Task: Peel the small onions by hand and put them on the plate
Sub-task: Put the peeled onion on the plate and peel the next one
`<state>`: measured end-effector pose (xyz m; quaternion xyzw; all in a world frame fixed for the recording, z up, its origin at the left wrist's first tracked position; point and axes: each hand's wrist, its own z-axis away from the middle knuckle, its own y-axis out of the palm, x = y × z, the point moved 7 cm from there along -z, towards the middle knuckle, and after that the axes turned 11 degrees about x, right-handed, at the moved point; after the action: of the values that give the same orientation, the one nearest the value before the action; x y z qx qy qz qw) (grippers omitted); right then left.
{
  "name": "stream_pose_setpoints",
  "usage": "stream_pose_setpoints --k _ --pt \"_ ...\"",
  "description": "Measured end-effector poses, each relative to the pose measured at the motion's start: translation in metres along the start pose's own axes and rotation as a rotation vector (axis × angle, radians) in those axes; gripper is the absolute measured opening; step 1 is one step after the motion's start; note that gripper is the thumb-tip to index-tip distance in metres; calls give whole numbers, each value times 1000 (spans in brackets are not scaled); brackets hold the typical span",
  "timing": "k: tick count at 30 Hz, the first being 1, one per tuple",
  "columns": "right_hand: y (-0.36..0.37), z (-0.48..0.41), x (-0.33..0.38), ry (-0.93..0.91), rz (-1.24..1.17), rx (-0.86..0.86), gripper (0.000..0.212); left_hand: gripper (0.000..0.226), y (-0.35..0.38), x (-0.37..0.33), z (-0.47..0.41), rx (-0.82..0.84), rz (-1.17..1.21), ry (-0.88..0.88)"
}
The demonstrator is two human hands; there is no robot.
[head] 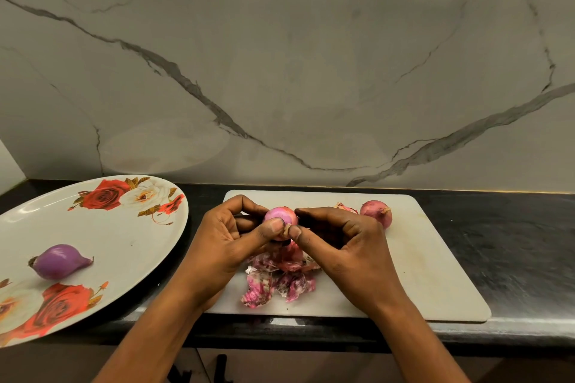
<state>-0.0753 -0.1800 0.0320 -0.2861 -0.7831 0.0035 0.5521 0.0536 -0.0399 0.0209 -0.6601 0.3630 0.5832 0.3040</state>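
Observation:
My left hand [230, 238] grips a small pink onion [280, 216] above the white cutting board [429, 274], thumb pressed on its front. My right hand [339, 242] pinches the onion's tan end between thumb and forefinger. A peeled purple onion [59, 261] lies on the white rose-patterned plate [102, 227] at the left. An unpeeled reddish onion [375, 211] sits on the board behind my right hand. Loose pink skins [277, 283] are piled on the board under my hands.
The board and plate lie on a black counter [513, 242] against a marble wall [280, 71]. The plate overhangs the counter's front edge. Another scrap of skin [345, 207] lies beside the unpeeled onion.

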Motion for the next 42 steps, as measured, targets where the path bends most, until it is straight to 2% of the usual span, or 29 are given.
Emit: stream_pose_setpoints --k 12,17,22,30,35,42 --pt "-5 -1 -9 33 150 -55 7 38 -1 3 -2 9 -16 18" --pt "-7 -1 -6 44 124 -87 1 51 -1 4 -3 11 25 31" --pt "0 -2 3 7 181 -19 14 54 -1 3 -2 31 8 71" --pt "6 -2 2 -20 244 43 10 46 -1 3 -1 39 -14 87" --pt "7 -3 -2 2 182 86 4 48 -5 5 -1 16 -32 99" --pt "7 -5 -3 -3 10 155 11 42 -2 7 -1 59 -6 81"
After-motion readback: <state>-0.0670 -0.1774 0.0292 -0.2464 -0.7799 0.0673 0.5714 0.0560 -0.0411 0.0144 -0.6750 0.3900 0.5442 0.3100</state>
